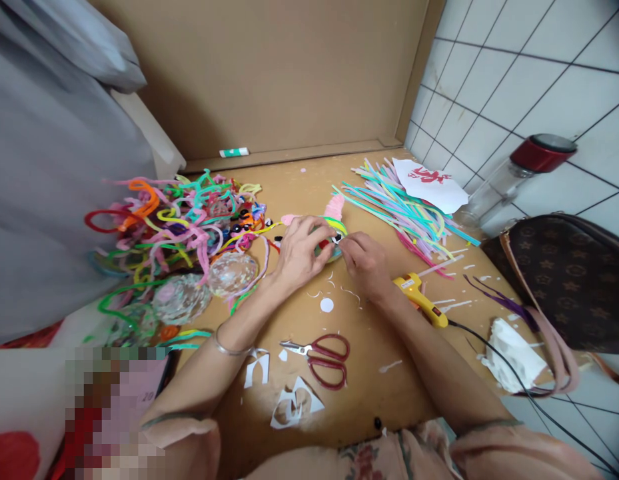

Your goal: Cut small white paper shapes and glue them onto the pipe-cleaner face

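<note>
My left hand (302,250) is wrapped round a craft figure made of pipe cleaners (334,227). A fuzzy pink upright piece, a yellow-green band and small red, black and white parts show on it, while my fingers hide much of the rest. At the figure's right side, my right hand (366,260) is closed in a pinch near a small white and black part; what sits between its fingertips is too small to make out. Below the hands lie a white paper disc (327,305), red-handled scissors (329,360) and white paper offcuts (295,403).
Tangled coloured pipe cleaners (184,227) and clear ribbed balls (232,273) crowd the left. Straight pipe cleaners (404,207) lie at the back right. A yellow glue gun (422,300) with a trailing cord, crumpled tissue (514,357), a brown bag (564,283) and a bottle (509,177) are on the right.
</note>
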{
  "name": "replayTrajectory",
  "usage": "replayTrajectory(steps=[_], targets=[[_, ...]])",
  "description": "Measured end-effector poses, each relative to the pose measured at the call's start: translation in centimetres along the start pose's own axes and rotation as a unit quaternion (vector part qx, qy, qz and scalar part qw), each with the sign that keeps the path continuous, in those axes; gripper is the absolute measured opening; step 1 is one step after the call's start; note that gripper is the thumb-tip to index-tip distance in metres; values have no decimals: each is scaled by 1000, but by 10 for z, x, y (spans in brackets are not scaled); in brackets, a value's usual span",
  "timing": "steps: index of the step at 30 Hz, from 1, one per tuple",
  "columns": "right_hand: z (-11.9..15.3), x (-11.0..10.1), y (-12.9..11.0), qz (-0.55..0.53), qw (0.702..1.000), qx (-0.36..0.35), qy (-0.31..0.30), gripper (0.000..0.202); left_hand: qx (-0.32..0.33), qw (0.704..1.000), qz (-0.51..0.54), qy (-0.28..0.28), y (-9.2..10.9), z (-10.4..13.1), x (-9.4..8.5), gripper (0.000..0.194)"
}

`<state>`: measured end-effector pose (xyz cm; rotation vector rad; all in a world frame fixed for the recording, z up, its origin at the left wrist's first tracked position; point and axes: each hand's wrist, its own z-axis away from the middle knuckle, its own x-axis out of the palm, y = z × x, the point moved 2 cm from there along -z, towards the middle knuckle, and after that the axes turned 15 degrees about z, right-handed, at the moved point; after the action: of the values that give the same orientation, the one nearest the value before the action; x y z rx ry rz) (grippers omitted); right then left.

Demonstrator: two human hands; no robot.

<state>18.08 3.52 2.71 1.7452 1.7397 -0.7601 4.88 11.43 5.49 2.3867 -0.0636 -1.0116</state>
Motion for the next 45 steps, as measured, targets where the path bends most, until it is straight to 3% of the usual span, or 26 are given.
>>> replayTrajectory(steps=[20,45], targets=[[-2,1,-3,-53,998,17,43,22,16,997,-57,49,2,1,10,17],[-3,5,-1,-124,990,37,50,22,-25,991,-128,29,5,-3,22,16]])
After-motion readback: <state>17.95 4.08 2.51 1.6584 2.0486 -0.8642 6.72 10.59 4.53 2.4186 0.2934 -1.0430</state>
